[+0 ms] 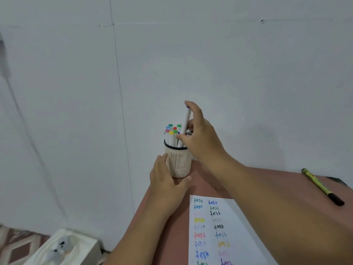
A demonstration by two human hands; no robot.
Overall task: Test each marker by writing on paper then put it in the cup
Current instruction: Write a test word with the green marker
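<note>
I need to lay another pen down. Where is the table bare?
The table is bare between the paper and the yellow pen, under the right forearm. Around the cup it is crowded by both hands.

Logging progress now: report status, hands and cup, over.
Right hand pinching white marker, lowering it into cup. Left hand steadying cup's side. Nothing in the way; yellow pen lying apart, paper full of test words.

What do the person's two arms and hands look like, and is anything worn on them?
Both forearms are bare as far as the picture shows. No sleeve, glove, watch or ring is visible on the left hand or the right hand. The fingers carry no markings.
</note>
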